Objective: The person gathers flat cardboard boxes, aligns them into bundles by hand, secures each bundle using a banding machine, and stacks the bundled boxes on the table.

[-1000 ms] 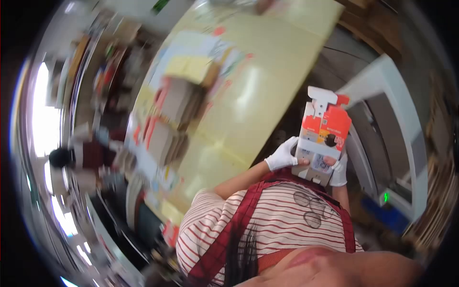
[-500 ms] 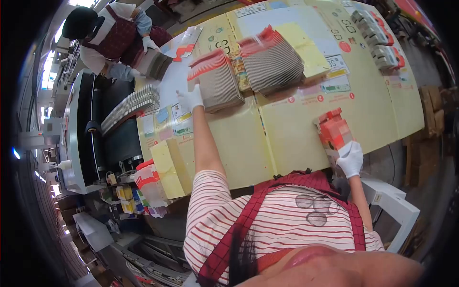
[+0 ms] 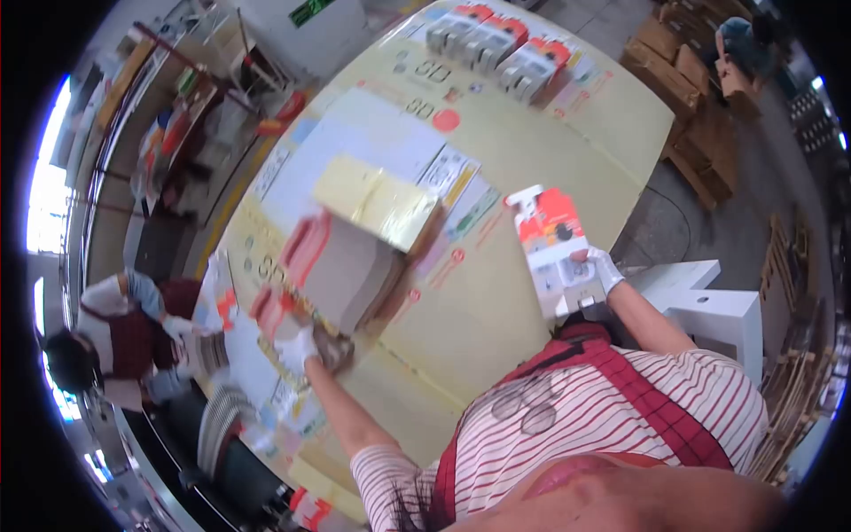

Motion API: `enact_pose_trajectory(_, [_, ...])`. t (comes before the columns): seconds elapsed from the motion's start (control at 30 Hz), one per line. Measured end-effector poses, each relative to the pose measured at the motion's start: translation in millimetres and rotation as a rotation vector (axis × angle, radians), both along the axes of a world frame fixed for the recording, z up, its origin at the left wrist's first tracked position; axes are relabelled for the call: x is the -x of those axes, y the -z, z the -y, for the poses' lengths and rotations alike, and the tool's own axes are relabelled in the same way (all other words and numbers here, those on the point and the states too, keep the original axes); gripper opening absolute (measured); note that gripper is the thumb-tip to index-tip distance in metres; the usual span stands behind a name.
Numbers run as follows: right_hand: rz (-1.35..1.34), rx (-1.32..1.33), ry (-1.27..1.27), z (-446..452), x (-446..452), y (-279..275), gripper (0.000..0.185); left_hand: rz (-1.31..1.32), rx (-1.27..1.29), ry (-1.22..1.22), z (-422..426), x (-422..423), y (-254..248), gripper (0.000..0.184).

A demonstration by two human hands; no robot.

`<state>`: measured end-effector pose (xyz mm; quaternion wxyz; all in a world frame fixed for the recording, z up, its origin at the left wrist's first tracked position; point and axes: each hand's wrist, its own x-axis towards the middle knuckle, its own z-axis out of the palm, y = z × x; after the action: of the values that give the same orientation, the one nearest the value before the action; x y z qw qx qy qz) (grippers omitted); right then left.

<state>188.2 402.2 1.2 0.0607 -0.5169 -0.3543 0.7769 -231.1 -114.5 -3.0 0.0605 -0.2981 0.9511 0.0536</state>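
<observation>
My right hand (image 3: 599, 268), in a white glove with bare fingertips showing, grips a flat red-and-white printed carton (image 3: 551, 232) by its lower right side. The carton lies face up to me near the table's front edge; whether several are held together I cannot tell. My gloved left hand (image 3: 297, 351) is at a low stack of cartons (image 3: 331, 348) with red ends. Motion blur hides its fingers. Just beyond that stack stands a larger fanned stack of grey-edged cartons (image 3: 347, 275) with red tabs.
A yellow wrapped block (image 3: 379, 202) sits behind the larger stack. Several packs of red-and-white cartons (image 3: 496, 49) stand at the table's far end. At left, a co-worker (image 3: 133, 332) handles another stack beside a conveyor (image 3: 168, 443). A white machine frame (image 3: 709, 306) is at right.
The view has swung to the right. The carton in my right hand has turned its printed face up toward me. My left hand is still at the left stack.
</observation>
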Motion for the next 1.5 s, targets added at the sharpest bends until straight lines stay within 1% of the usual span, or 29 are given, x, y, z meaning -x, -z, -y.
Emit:
enact_pose_trajectory(0.03, [-0.061,0.098,0.128,-23.6,8.5,2.2,0.045,-0.075,-0.005,0.08,21.0,2.0,16.3,0.102])
enact_pose_trajectory(0.07, [-0.116,0.206,0.259,-43.8,15.2,6.7,0.042,-0.118,0.003,0.107,33.1,-1.8,18.8,0.096])
enact_pose_trajectory(0.1, [-0.135,0.252,0.326,-71.7,25.6,1.0,0.04,-0.16,0.017,0.136,56.8,-8.0,20.6,0.09])
enact_pose_trajectory(0.13, [-0.123,0.195,0.435,-108.6,32.6,23.2,0.038,-0.21,-0.457,0.126,127.4,3.7,63.3,0.086])
enact_pose_trajectory(0.17, [-0.043,0.076,0.492,-138.7,40.1,26.3,0.041,-0.213,-1.084,-0.204,158.8,-19.3,58.3,0.092])
enact_pose_trajectory(0.2, [-0.151,0.043,0.578,-177.7,41.1,46.8,0.039,-0.317,-1.096,-0.291,154.3,-54.9,31.7,0.093])
enact_pose_trajectory(0.27, [-0.172,-0.064,0.609,-251.4,55.6,79.9,0.038,-0.413,-0.965,-0.36,127.6,-126.7,-13.4,0.095])
enact_pose_trajectory(0.33, [-0.17,-0.112,0.634,-299.3,89.6,94.0,0.036,-0.4,-0.94,-0.409,66.2,-193.4,-68.7,0.097])
enact_pose_trajectory(0.4, [-0.15,-0.118,0.639,-332.7,144.5,89.8,0.035,-0.31,-0.953,-0.412,6.4,-247.4,-111.1,0.099])
enact_pose_trajectory(0.43, [-0.063,-0.15,0.659,-347.7,175.4,97.2,0.043,-0.253,-0.964,-0.399,-22.0,-269.1,-126.0,0.1])
enact_pose_trajectory(0.47, [0.149,-0.4,0.631,-354.6,212.9,94.8,0.055,-0.184,-0.973,-0.368,-47.0,-285.2,-135.7,0.1])
enact_pose_trajectory(0.5, [0.303,-0.451,0.61,-356.8,233.4,87.7,0.066,-0.125,-0.985,-0.322,-65.8,-298.1,-142.3,0.101])
enact_pose_trajectory(0.57, [0.411,-0.523,0.486,-368.9,243.1,98.0,0.063,-0.002,-0.971,-0.195,-97.7,-311.5,-148.6,0.103])
enact_pose_trajectory(0.67, [0.015,-0.302,0.557,-320.4,215.1,88.3,0.051,0.139,-0.829,0.116,-131.0,-290.4,-129.2,0.109])
enact_pose_trajectory(0.73, [0.612,-0.741,-0.222,-314.7,160.2,181.3,0.044,0.183,-0.72,0.339,-155.4,-275.7,-120.1,0.11])
enact_pose_trajectory(0.8, [0.551,-1.354,-0.327,-210.6,101.2,165.9,0.045,0.153,-0.624,0.572,-165.0,-265.7,-119.7,0.107])
enact_pose_trajectory(0.83, [0.585,-1.465,-0.337,-158.1,77.5,146.4,0.048,0.134,-0.584,0.68,-165.2,-263.1,-123.6,0.105])
enact_pose_trajectory(0.87, [0.618,-1.564,-0.354,-111.6,59.6,124.9,0.051,0.091,-0.624,0.733,-171.2,-257.2,-139.0,0.102])
enact_pose_trajectory(0.9, [0.616,-1.594,-0.376,-79.9,47.1,116.9,0.051,0.046,-0.665,0.787,-175.3,-252.3,-148.6,0.099])
enact_pose_trajectory(0.97, [0.605,-1.638,-0.448,-9.2,16.5,106.8,0.053,-0.05,-0.53,0.939,-161.8,-254.2,-153.3,0.096])
enact_pose_trajectory(1.03, [0.496,-1.582,-0.531,42.2,-4.8,102.8,0.057,-0.038,-0.484,1.024,-144.3,-257.8,-165.7,0.092])
enact_pose_trajectory(1.1, [0.39,-1.537,-0.57,82.1,-11.5,101.5,0.058,-0.016,-0.395,1.128,-114.5,-262.0,-147.9,0.09])
enact_pose_trajectory(1.17, [0.215,-1.511,-0.581,98.0,-13.7,109.7,0.054,-0.061,-0.342,1.209,-104.1,-269.1,-106.3,0.107])
enact_pose_trajectory(1.27, [-0.103,-1.049,-0.559,131.2,0.2,113.6,0.049,-0.084,-0.067,1.329,-90.6,-281.0,-79.4,0.118])
enact_pose_trajectory(1.3, [-0.127,-0.947,-0.597,134.5,11.1,91.1,0.052,-0.094,-0.095,1.343,-89.0,-278.4,-77.0,0.119])
enact_pose_trajectory(1.33, [-0.178,-0.878,-0.635,132.0,44.3,77.2,0.055,-0.148,-0.123,1.346,-87.5,-267.9,-46.1,0.12])
enact_pose_trajectory(1.37, [-0.19,-0.755,-0.687,138.9,52.7,46.9,0.058,-0.129,-0.156,1.349,-83.5,-268.2,-54.0,0.12])
enact_pose_trajectory(1.47, [-0.335,-0.441,-0.466,119.8,83.0,41.6,0.069,0.007,-0.216,1.314,-90.6,-255.4,-55.8,0.115])
enact_pose_trajectory(1.5, [-0.24,-0.469,-0.662,128.3,89.5,46.1,0.071,0.067,-0.237,1.291,-94.4,-252.9,-57.8,0.113])
